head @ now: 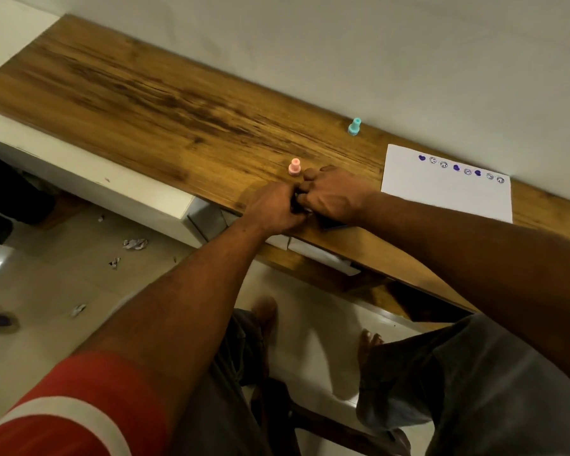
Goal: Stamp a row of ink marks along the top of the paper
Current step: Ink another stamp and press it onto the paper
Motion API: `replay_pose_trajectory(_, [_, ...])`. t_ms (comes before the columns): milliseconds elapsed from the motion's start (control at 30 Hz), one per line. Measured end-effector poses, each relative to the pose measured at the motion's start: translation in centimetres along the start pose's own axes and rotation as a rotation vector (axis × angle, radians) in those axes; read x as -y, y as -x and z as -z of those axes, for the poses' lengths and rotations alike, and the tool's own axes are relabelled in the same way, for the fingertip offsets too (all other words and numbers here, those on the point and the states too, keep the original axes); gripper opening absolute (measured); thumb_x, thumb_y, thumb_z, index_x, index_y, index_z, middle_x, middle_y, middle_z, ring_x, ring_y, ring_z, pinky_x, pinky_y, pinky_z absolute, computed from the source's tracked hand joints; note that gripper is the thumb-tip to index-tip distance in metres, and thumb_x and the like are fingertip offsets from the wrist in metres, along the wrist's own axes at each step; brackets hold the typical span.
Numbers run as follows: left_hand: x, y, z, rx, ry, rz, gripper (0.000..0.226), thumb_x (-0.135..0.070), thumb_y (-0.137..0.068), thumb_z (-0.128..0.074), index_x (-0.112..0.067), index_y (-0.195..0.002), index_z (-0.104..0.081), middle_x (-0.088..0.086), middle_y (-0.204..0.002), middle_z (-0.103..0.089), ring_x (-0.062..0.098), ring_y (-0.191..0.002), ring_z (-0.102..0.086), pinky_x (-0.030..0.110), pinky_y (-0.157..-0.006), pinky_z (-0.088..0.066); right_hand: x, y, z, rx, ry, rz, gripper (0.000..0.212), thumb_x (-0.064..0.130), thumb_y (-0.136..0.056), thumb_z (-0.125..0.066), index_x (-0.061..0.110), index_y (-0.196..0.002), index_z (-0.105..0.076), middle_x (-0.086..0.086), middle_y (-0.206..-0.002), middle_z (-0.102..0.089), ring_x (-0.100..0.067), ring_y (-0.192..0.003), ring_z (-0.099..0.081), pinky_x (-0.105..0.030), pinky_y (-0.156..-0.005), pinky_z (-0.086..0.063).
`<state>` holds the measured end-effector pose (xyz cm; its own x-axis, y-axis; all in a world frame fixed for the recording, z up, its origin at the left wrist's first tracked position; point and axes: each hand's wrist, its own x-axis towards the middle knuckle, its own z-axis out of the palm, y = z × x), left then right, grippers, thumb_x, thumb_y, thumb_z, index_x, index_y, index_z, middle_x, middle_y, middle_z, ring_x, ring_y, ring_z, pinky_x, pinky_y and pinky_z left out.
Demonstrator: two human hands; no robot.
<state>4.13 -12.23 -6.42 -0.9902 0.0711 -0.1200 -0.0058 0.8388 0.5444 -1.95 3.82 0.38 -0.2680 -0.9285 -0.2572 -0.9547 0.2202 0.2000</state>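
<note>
Both hands bunched together at the desk [165,103] edge

Left hand [270,209] and right hand [333,195] curl around something small and dark — can't tell what — paper [441,195] already stamped.

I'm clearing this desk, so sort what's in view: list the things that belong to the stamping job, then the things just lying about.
Stamping job:
- white paper with its row of ink marks
- pink stamp
- teal stamp
- dark object under both hands, possibly the ink pad

Lying about:
- crumpled paper scraps on the floor
</note>
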Motion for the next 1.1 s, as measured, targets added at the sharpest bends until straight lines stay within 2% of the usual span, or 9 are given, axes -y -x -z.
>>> replay_pose_trajectory(133, [1.3,0.0,0.8,-0.109,0.021,0.102,0.043,-0.047,-0.085,-0.081,-0.024,-0.121,-0.071,-0.006,-0.091,-0.067,0.016,-0.088,-0.065,0.029,-0.071,-0.044,-0.7,0.9,-0.3,-0.213,-0.223,-0.158,0.033,0.035,-0.097,-0.061,0.023,-0.128,-0.063,-0.003,-0.122,-0.069,-0.024,-0.111,-0.061,-0.036,-0.082,-0.055])
replay_pose_trajectory(300, [3.3,-0.4,1.5,-0.202,0.096,0.262,0.046,-0.049,-0.085,-0.082,-0.027,-0.123,-0.068,-0.008,-0.084,-0.060,0.014,-0.082,-0.061,0.028,-0.068,-0.039,-4.7,2.5,-1.6,-0.288,-0.473,-0.667,0.024,0.043,-0.095,-0.066,0.025,-0.111,-0.070,0.003,-0.107,-0.072,-0.018,-0.097,-0.065,-0.027,-0.074,-0.049])
replay_pose_trajectory(367, [3.3,-0.4,1.6,-0.193,0.094,0.256,0.047,-0.050,-0.085,-0.082,-0.028,-0.124,-0.067,-0.008,-0.085,-0.060,0.015,-0.083,-0.061,0.028,-0.068,-0.040,-7.2,2.6,-2.4,-0.339,-0.473,-0.873,0.025,0.044,-0.093,-0.065,0.023,-0.105,-0.072,-0.001,-0.100,-0.073,-0.023,-0.092,-0.068,-0.029,-0.074,-0.049])
replay_pose_trajectory(467, [3.2,-0.4,1.7,-0.167,0.078,0.250,0.050,-0.053,-0.085,-0.080,-0.031,-0.126,-0.063,-0.009,-0.088,-0.061,0.015,-0.086,-0.063,0.029,-0.066,-0.042,-11.1,2.3,-3.1,-0.276,-0.364,-1.082,0.035,0.051,-0.092,-0.063,0.020,-0.108,-0.068,-0.007,-0.098,-0.071,-0.031,-0.092,-0.068,-0.032,-0.070,-0.045])
replay_pose_trajectory(667, [3.3,-0.2,2.7,-0.210,0.045,0.253,0.067,-0.076,-0.070,-0.079,-0.035,-0.120,-0.063,-0.009,-0.090,-0.062,0.009,-0.081,-0.058,0.028,-0.062,-0.044,-14.6,-0.5,-3.5,0.015,-0.267,-1.048,0.069,0.067,-0.095,-0.051,0.007,-0.129,-0.052,-0.016,-0.115,-0.065,-0.036,-0.104,-0.065,-0.039,-0.076,-0.045])
replay_pose_trajectory(800, [3.1,-0.3,3.7,-0.314,0.055,0.249,0.068,-0.082,-0.069,-0.075,-0.036,-0.117,-0.064,-0.014,-0.081,-0.056,0.001,-0.070,-0.051,0.024,-0.056,-0.036,-14.1,-3.0,-4.1,0.091,-0.244,-0.986,0.053,0.050,-0.105,-0.040,0.009,-0.136,-0.051,-0.015,-0.119,-0.064,-0.037,-0.109,-0.064,-0.043,-0.083,-0.049])
replay_pose_trajectory(933, [3.0,-0.2,3.9,-0.340,0.058,0.186,0.066,-0.081,-0.073,-0.072,-0.034,-0.117,-0.066,-0.013,-0.076,-0.057,0.004,-0.068,-0.054,0.026,-0.056,-0.043,-13.4,-3.4,-4.9,0.079,-0.226,-0.920,0.034,0.025,-0.107,-0.044,0.004,-0.130,-0.059,-0.019,-0.120,-0.065,-0.039,-0.110,-0.064,-0.045,-0.088,-0.052])
replay_pose_trajectory(1000, [2.8,0.1,4.1,-0.353,0.051,0.144,0.063,-0.080,-0.076,-0.070,-0.032,-0.118,-0.067,-0.014,-0.075,-0.055,0.004,-0.068,-0.054,0.028,-0.057,-0.048,-13.1,-3.1,-5.0,0.027,-0.337,-0.877,0.036,0.033,-0.104,-0.053,0.004,-0.124,-0.062,-0.021,-0.117,-0.066,-0.039,-0.106,-0.064,-0.043,-0.086,-0.053])
replay_pose_trajectory(1100, [2.0,0.5,4.2,-0.380,0.053,0.032,0.057,-0.073,-0.084,-0.068,-0.028,-0.119,-0.069,-0.017,-0.072,-0.050,0.003,-0.066,-0.051,0.033,-0.058,-0.050,-11.4,-2.0,-3.9,-0.145,-0.601,-0.895,0.037,0.043,-0.098,-0.064,0.012,-0.118,-0.070,-0.012,-0.108,-0.072,-0.030,-0.098,-0.066,-0.031,-0.075,-0.047])
